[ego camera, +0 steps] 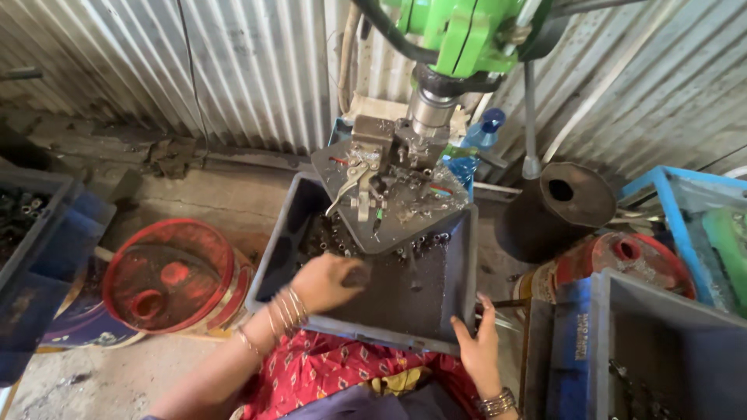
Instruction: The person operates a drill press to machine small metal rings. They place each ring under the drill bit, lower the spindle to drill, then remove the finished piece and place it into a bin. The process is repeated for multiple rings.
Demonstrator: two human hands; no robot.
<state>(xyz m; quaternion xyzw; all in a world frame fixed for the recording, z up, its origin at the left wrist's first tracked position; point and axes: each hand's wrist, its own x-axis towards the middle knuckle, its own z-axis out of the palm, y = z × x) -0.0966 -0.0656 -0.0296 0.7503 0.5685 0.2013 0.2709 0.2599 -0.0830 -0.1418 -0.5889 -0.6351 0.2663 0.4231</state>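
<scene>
A grey plastic tray [467,257] rests on my lap under a green drill press [459,35]. My left hand [331,281] reaches into the tray with its fingers closed around small dark metal parts. More of these small metal parts [327,233] lie heaped at the tray's far end, beneath the machine's metal work table [405,210], which carries a clamp fixture [366,175]. My right hand [476,346] grips the tray's near right rim.
A red drum lid [171,272] lies on the floor at left beside a dark blue crate [47,241]. At right stand a dark metal drum [560,204], another red drum [638,260] and grey-blue crates [661,342]. Corrugated sheet metal walls stand behind.
</scene>
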